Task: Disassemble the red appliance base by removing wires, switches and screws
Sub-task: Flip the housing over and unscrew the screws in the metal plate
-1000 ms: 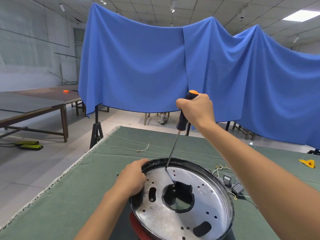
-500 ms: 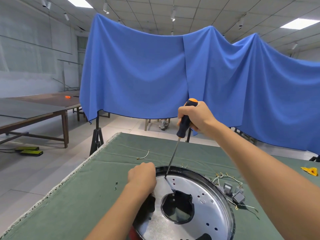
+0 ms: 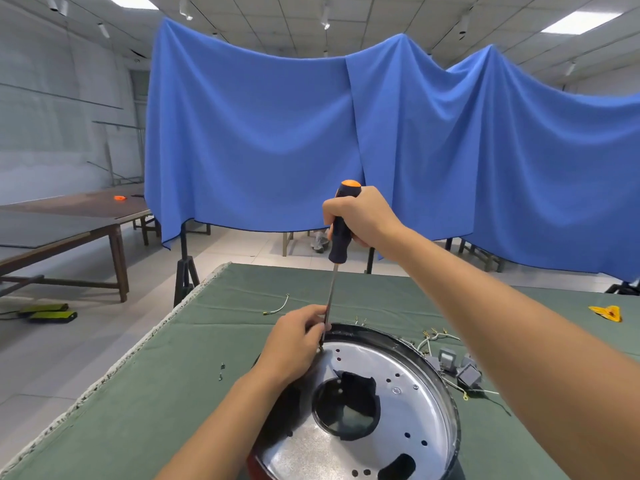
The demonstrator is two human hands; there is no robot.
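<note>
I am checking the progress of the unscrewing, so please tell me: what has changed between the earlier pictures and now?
The left hand left the rim of the appliance base and moved to the screwdriver shaft, its fingers now pinching it near the tip. The tip shifted left, from the plate's inner area toward its edge. The right hand still grips the handle; the loose wire and the switches stayed on the cloth.

The right hand (image 3: 360, 216) is raised on an outstretched forearm, fingers curled in a fist round the black and orange screwdriver handle (image 3: 341, 225). The left hand (image 3: 294, 344) sits lower, fingertips pinching the thin metal screwdriver shaft (image 3: 330, 306) near its tip
</note>
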